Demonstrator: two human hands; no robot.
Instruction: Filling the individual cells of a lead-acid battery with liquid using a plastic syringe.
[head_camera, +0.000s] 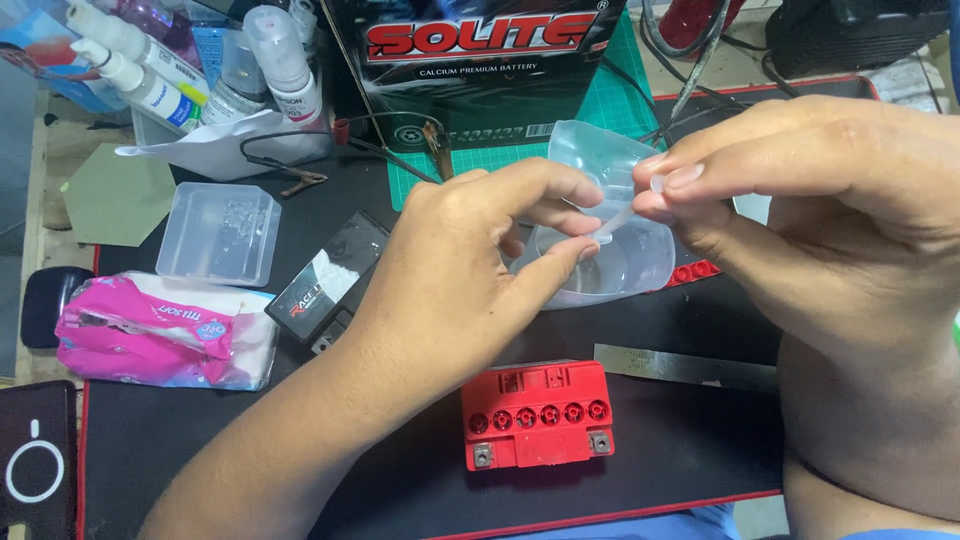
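My left hand (470, 265) and my right hand (810, 190) meet over a clear plastic container (640, 255) on a black mat (400, 480). Between them they pinch a small clear plastic tube (622, 218): the right fingers grip its upper end, the left thumb and forefinger its lower tip. Below my hands, near the front of the mat, lies a small red battery (537, 414) with a row of round caps on its top.
At the back stands a large black battery box (470, 60) on a green cutting mat (610, 100). To the left are a clear lidded box (220, 232), a pink tissue pack (165, 330), a small black box (330, 280) and several white bottles (150, 60). A metal ruler (680, 365) lies right of centre.
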